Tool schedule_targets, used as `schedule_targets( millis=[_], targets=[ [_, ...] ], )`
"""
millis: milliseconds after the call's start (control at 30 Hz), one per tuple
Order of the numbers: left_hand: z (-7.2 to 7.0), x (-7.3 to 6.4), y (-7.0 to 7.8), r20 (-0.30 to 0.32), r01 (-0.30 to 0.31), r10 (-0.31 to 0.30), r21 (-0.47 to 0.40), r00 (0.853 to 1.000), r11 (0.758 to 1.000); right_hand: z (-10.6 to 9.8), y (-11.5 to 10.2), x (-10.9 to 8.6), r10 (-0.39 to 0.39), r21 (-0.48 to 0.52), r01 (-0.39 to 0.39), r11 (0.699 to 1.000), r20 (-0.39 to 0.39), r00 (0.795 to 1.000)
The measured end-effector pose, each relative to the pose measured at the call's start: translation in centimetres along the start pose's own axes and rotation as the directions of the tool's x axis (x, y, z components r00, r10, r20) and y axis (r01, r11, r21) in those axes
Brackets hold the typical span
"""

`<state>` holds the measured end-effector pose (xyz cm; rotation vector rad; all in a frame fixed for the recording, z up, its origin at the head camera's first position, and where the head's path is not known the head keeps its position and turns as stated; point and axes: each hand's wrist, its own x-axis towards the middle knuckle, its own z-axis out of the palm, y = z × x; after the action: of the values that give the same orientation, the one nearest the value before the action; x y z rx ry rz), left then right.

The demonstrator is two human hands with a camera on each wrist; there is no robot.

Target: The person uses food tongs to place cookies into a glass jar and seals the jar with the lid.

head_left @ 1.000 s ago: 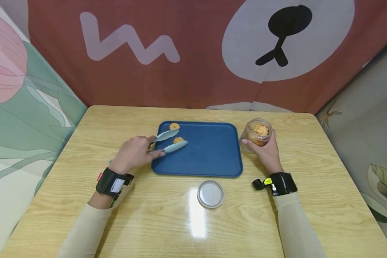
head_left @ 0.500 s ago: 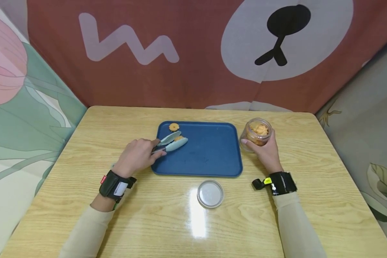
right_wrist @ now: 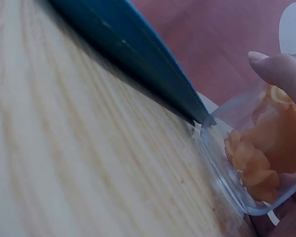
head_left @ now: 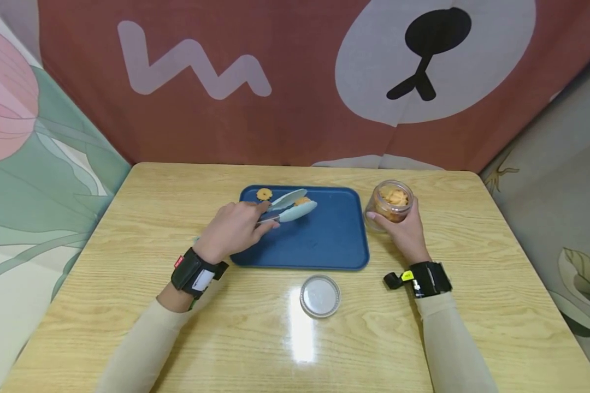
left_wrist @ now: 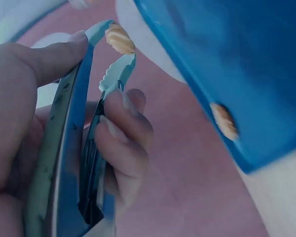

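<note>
My left hand [head_left: 236, 228] grips a pair of tongs [head_left: 297, 212] with pale blue scalloped tips and metal arms. Between the tips sits a round cookie [left_wrist: 120, 39], held above the blue tray [head_left: 324, 240]. A second cookie [head_left: 264, 194], flower-shaped with a hole, lies in the tray's far left corner. On the right, my right hand [head_left: 409, 233] holds a clear open jar [head_left: 377, 215] of orange-yellow cookies [right_wrist: 259, 170], thumb on the near side and fingers round the right. The jar stands on the table just beside the tray's right edge.
A round lid [head_left: 320, 296] lies flat on the wooden table [head_left: 373, 338], in front of the tray. Behind the table hangs a reddish-brown curtain [head_left: 295, 131] with a bear's muzzle on it. Patterned cloths close off both sides.
The tongs have closed on the cookie that lay on the tray and lifted it. My left hand has carried it rightward over the tray. My right hand and the jar stay put.
</note>
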<state>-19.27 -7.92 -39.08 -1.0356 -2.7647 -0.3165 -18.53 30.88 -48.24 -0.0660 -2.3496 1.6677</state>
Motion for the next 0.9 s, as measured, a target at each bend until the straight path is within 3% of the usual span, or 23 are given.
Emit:
schedule_targets(
  millis=[167,333,667,900],
  targets=[
    [-0.5,2.2,1.8,-0.051,-0.096,0.096,-0.008,0.994,0.995,-0.1,0.1,-0.1,-0.002,0.007,0.002,1.000,-0.001,1.000],
    [-0.4,4.1,3.2,-0.058,-0.158,0.157,-0.012,0.986,0.987,-0.2,0.4,-0.2,0.000,0.010,0.000,1.000,-0.002,1.000],
    [0.6,8.0,6.0,-0.028,-0.135,0.135,-0.025,0.990,0.990,-0.4,0.6,-0.2,0.005,-0.003,-0.005,1.000,-0.021,1.000],
    [1.1,10.4,8.2,-0.026,-0.165,0.164,-0.066,0.986,0.984,0.1,-1.8,-0.5,-0.019,0.034,0.019,0.999,-0.004,1.000]
  ],
)
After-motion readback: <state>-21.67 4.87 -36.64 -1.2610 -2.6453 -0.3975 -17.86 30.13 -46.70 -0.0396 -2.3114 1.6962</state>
